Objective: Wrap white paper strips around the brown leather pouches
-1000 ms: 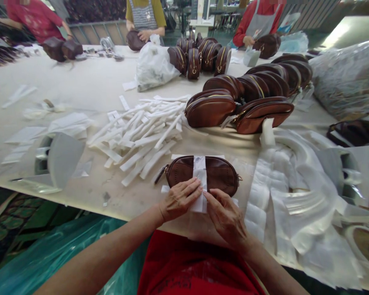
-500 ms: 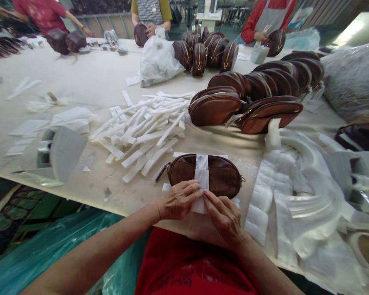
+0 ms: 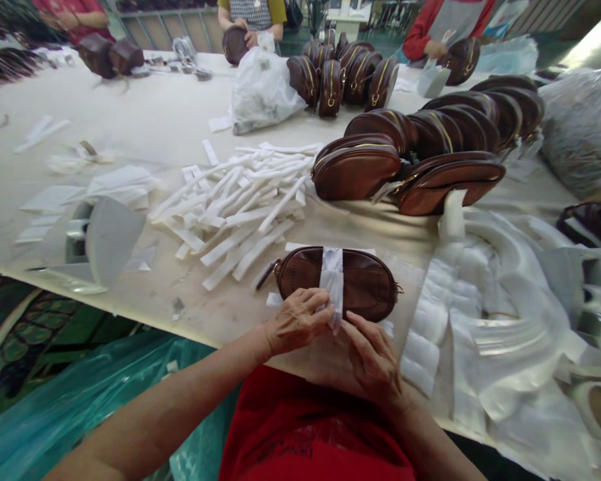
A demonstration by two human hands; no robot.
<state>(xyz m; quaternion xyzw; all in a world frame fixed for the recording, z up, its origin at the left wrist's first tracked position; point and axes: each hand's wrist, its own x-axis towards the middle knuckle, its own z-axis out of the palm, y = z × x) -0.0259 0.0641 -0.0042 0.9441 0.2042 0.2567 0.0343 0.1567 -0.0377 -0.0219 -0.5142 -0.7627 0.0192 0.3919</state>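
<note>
Brown leather-look zip pouch (image 3: 368,284), banded at its middle by a white strip (image 3: 333,270), lies near the front edge of the surface (image 3: 215,321). The left hand (image 3: 298,321) has fingertips on the strip's lower end, the right hand (image 3: 373,351) just beside it at the pouch's lower side; whether either pinches, I cannot tell. Best keep the strip straight and snug, smoothing without creases.

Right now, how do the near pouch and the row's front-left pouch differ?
The near pouch lies face up; the row pouch stands, zip on top. A white strip crosses the near pouch; none shows on the row pouch. The left hand and right hand are at the near pouch; neither touches the row pouch. Both are brown and rounded.
</note>
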